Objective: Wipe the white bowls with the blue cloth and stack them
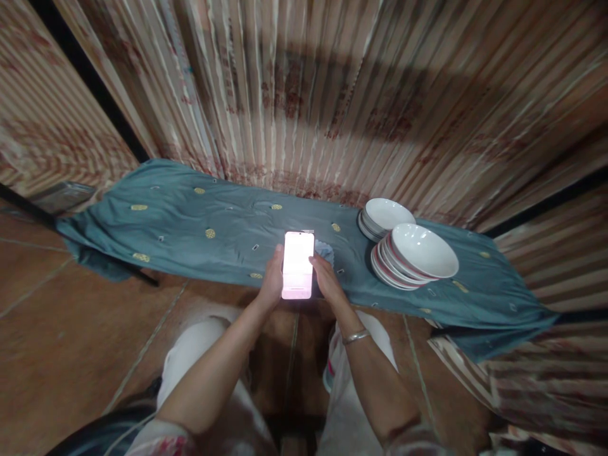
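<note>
A smartphone (297,266) with a bright, washed-out screen is held upright in front of me, near the front edge of the cloth-covered table. My left hand (272,277) is closed around its left side. My right hand (326,276) grips the right side, the thumb lying at the screen's edge. What the screen shows is too bright to read. Behind the right hand, a pale blue folded cloth (325,252) lies on the table, partly hidden by the phone and hand.
A stack of white bowls (425,250) with reddish rims stands right of my hands, with a second stack of white dishes (387,214) just behind. A teal cloth (175,218) with pineapple prints covers the table. Pleated curtains (304,95) hang behind, between dark poles (95,82).
</note>
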`<state>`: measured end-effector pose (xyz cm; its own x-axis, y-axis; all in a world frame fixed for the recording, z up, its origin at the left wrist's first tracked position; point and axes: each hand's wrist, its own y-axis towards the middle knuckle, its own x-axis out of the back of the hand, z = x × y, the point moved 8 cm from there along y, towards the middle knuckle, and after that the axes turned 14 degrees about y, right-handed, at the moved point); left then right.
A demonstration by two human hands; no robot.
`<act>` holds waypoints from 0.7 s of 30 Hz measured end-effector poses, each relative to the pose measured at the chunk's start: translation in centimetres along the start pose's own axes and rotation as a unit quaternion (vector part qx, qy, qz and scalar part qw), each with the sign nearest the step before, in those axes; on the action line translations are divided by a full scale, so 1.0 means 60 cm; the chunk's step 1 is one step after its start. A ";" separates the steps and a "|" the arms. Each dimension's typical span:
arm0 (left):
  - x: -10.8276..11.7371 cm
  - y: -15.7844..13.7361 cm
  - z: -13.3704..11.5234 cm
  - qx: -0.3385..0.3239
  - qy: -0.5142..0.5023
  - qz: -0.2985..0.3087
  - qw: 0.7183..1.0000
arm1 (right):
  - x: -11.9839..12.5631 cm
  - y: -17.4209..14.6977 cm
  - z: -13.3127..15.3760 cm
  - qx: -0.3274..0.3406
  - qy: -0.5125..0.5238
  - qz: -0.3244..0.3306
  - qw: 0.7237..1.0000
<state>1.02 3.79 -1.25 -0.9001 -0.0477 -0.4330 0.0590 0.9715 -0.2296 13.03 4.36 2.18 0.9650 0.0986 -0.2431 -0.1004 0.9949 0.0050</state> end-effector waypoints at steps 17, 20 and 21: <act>-0.003 -0.012 0.003 -0.008 0.050 -0.017 0.999 | 0.008 0.009 0.012 0.014 0.014 -0.012 1.000; -0.003 -0.014 0.002 -0.007 0.049 -0.022 0.999 | 0.012 0.010 0.009 0.011 0.007 -0.022 1.000; -0.004 -0.014 0.002 -0.005 0.046 -0.024 0.999 | 0.013 0.010 0.009 0.013 0.004 -0.025 1.000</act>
<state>1.21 2.93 -1.04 -0.9380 -0.0734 -0.3387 0.0102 0.9711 -0.2385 13.85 5.06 2.51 0.9666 0.0484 -0.2518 -0.0456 0.9988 0.0171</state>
